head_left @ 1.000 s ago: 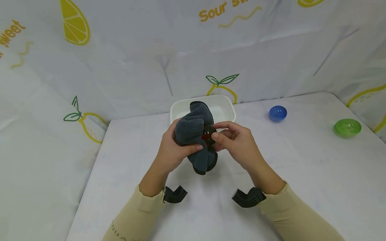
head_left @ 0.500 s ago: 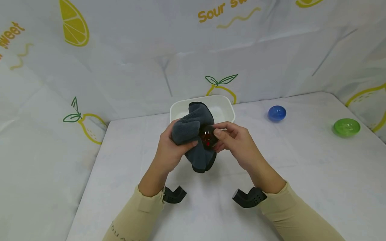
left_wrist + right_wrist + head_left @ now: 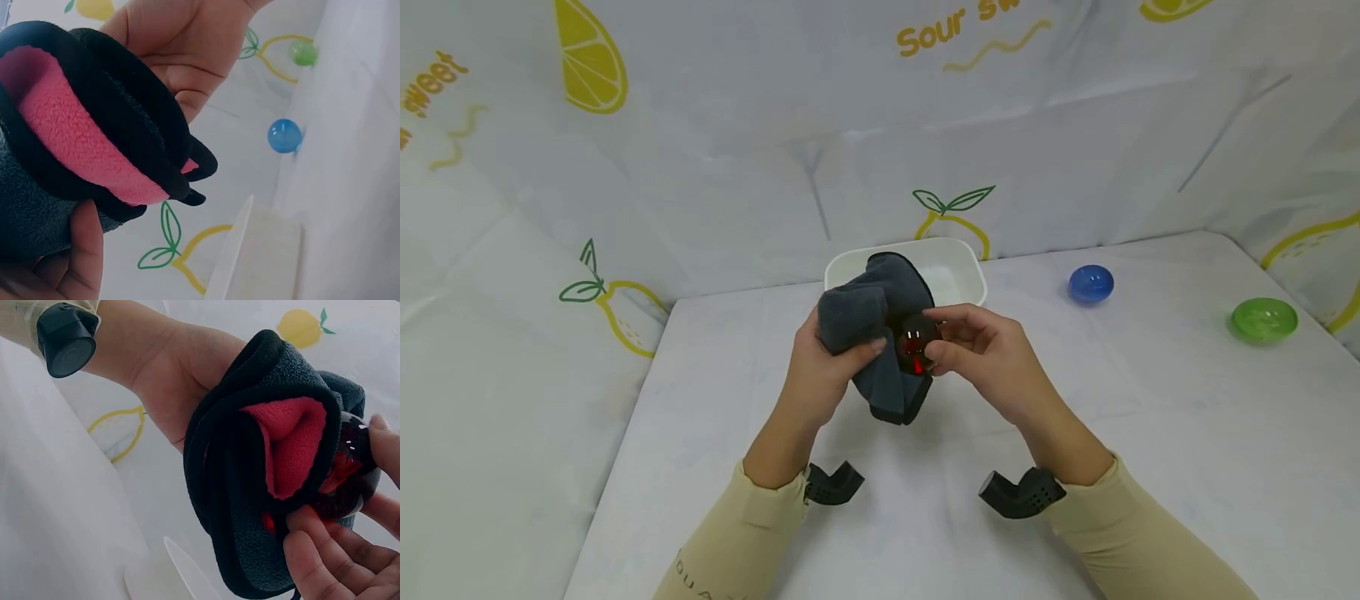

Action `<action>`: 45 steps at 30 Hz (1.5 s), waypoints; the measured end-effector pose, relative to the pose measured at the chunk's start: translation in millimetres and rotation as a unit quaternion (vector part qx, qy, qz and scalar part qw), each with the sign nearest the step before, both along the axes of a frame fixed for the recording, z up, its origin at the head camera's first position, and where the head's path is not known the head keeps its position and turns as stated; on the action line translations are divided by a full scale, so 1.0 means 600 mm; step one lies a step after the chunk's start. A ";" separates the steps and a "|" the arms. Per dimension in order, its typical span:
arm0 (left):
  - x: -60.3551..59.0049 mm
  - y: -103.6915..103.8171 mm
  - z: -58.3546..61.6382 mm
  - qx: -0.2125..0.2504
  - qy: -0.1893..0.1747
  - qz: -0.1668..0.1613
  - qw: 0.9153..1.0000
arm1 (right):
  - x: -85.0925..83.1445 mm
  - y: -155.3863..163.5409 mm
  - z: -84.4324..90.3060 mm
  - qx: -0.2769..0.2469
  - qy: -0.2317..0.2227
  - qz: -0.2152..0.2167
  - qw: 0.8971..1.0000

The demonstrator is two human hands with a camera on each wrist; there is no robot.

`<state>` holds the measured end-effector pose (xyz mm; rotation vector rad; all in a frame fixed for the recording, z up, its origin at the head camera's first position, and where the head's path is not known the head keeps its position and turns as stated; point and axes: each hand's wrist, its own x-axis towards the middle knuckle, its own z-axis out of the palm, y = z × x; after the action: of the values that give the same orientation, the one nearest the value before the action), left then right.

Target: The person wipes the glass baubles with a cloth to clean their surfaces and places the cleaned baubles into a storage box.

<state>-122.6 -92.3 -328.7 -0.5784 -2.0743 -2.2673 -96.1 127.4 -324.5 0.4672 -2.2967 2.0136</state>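
Observation:
A dark blue-grey towel with black edging is bunched in my left hand, the thumb lying across its folds. Its pink reverse side shows inside the folds in the left wrist view. Against the towel's right side sits a shiny, see-through dark red ball. My right hand pinches this ball between thumb and fingers at its right edge. From the right wrist, the red ball is partly covered by the towel and fingertips. Both hands are held up above the table, in front of a white tub.
The white plastic tub stands at the table's back edge, partly hidden behind the towel. Farther right on the white cloth-covered table lie a blue clear ball and a green clear ball. A lemon-print curtain hangs behind.
The left hand and towel have shifted slightly left, and more of the red ball shows. The right hand has stayed at the ball, its fingers shifting a little.

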 end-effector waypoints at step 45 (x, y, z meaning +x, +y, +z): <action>0.004 0.015 -0.012 0.027 0.004 -0.033 0.999 | 0.011 0.005 0.000 0.194 0.261 -0.091 0.941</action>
<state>-120.5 -83.4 -335.9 -0.6622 -2.0121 -2.3433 -89.3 130.3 -324.5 0.6807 -2.2703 1.1648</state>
